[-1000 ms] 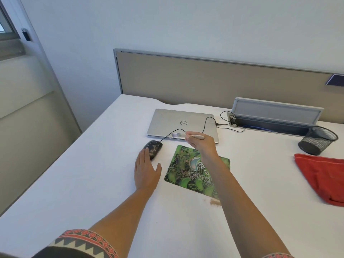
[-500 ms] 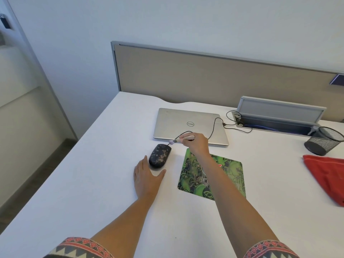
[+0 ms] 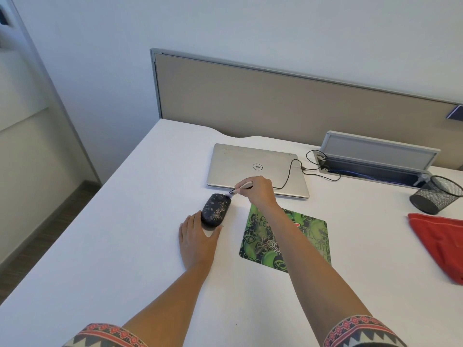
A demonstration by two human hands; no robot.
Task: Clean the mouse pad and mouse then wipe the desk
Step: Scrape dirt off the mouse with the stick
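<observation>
A black mouse (image 3: 215,209) speckled with crumbs lies on the white desk (image 3: 125,246), left of the green patterned mouse pad (image 3: 308,236). My right hand (image 3: 259,191) pinches a small brush (image 3: 239,189), and its bristle tip touches the far end of the mouse. My left hand (image 3: 198,241) lies flat on the desk with straight fingers, its fingertips and thumb against the near end of the mouse. My right forearm crosses over the mouse pad and hides its middle.
A closed silver laptop (image 3: 255,166) sits behind the mouse, with a black cable (image 3: 293,169) running to an open cable tray (image 3: 370,161). A black mesh pen cup (image 3: 436,194) and a red cloth (image 3: 441,241) lie at the right. A beige divider stands along the desk's back.
The view has shifted. My right hand has brought the brush tip down from above the mouse cable onto the far end of the mouse. My left hand stays at the mouse's near end.
</observation>
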